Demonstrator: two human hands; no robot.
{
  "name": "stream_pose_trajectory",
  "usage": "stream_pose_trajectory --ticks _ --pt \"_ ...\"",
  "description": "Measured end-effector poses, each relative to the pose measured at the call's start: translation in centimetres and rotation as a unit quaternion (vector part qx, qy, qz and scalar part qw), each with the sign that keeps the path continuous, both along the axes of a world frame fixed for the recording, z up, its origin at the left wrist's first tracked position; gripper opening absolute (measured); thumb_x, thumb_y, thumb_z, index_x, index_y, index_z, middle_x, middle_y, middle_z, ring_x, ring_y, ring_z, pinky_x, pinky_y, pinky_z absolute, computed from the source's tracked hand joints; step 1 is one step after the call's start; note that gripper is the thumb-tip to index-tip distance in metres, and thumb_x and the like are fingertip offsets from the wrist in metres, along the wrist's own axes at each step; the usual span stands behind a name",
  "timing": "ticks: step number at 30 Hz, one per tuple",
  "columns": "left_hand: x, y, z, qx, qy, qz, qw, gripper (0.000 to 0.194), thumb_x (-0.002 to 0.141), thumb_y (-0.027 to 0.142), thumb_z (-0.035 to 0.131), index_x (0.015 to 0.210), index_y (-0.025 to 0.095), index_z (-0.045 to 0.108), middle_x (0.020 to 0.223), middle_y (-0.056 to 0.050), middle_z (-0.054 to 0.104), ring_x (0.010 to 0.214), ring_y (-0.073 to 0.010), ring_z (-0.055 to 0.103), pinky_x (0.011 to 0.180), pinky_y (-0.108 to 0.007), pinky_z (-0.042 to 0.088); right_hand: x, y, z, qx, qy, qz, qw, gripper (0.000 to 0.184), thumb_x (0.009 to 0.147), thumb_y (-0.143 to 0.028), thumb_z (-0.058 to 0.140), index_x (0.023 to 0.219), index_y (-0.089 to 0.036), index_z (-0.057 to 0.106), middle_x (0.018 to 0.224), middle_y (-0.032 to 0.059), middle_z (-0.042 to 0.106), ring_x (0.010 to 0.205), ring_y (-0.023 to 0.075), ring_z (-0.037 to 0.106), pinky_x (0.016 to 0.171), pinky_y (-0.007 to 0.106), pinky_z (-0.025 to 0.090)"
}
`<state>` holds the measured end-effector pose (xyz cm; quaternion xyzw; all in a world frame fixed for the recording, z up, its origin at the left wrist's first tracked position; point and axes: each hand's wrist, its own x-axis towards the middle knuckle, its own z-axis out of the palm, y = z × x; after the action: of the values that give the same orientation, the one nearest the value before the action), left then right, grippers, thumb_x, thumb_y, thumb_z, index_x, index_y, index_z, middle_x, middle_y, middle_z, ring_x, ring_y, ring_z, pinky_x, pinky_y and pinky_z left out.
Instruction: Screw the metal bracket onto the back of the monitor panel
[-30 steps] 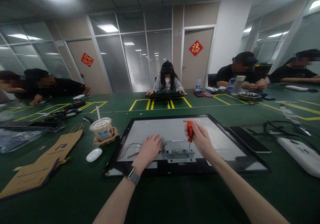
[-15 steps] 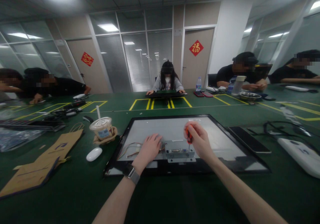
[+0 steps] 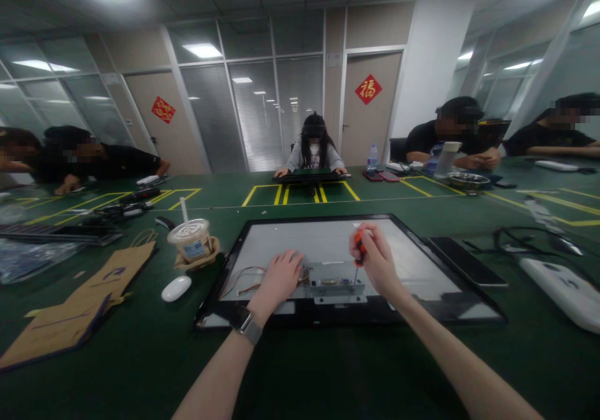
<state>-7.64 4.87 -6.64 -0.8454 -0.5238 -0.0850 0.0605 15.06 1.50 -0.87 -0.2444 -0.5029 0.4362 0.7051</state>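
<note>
A large flat display panel [image 3: 309, 237] with a black frame lies before me, its pale grey back facing up. Near its front edge sits a metal bracket [image 3: 340, 294] with a row of connectors. In my right hand [image 3: 380, 262] is a screwdriver [image 3: 360, 249] with an orange and black handle, nearly upright; its shaft points down at the bracket's right end. I cannot tell whether the tip touches a screw. My left hand [image 3: 280, 277] rests at the bracket's left side with its fingers stretched out. Thin wires [image 3: 244, 272] run out on the panel left of that hand.
Left of the panel are a drink cup [image 3: 190, 245] with a straw, a white mouse [image 3: 176, 289] and a paper bag [image 3: 89, 301]. On the right lie a black phone-like slab [image 3: 466, 262], cables and a white device [image 3: 562, 292]. Several people sit around the green table.
My right hand has shifted slightly, and the screwdriver now leans with its handle a bit further right. My left hand and the panel have stayed in place.
</note>
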Motion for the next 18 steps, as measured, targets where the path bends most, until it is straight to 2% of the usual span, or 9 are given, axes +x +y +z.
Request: stream_pose_trajectory --ticks 4,9,18 --pt "0.0 0.0 0.0 0.004 -0.005 -0.001 1.0 0.039 0.102 0.025 0.037 0.137 0.018 0.052 0.145 -0.011 0.052 0.134 -0.0245 0.048 0.111 -0.043 0.039 0.0 -0.2 0.2 0.003 -0.013 0.007 1.0 0.023 0.087 -0.044 0.068 0.086 -0.025 0.055 0.067 -0.0057 0.057 0.05 0.0088 0.047 0.045 0.021 0.033" --pt "0.0 0.2 -0.3 0.003 -0.009 0.001 1.0 0.039 0.102 0.025 0.037 0.137 0.019 0.051 0.146 -0.01 0.052 0.134 -0.0247 0.049 0.111 -0.043 0.039 0.1 -0.3 0.6 -0.007 -0.036 0.008 0.999 0.032 0.087 -0.053 0.065 0.084 -0.021 0.063 0.07 -0.0007 0.059 0.056 0.0118 0.054 0.044 0.023 0.035" --pt "-0.2 0.6 -1.0 0.011 -0.012 -0.002 1.0 0.038 0.101 0.025 0.038 0.137 0.021 0.051 0.146 -0.01 0.052 0.134 -0.0235 0.048 0.111 -0.043 0.038 -0.2 -0.3 0.3 -0.012 -0.001 0.035 0.999 0.028 0.087 -0.051 0.064 0.087 -0.023 0.062 0.064 -0.0029 0.054 0.05 0.0105 0.043 0.044 0.024 0.031"
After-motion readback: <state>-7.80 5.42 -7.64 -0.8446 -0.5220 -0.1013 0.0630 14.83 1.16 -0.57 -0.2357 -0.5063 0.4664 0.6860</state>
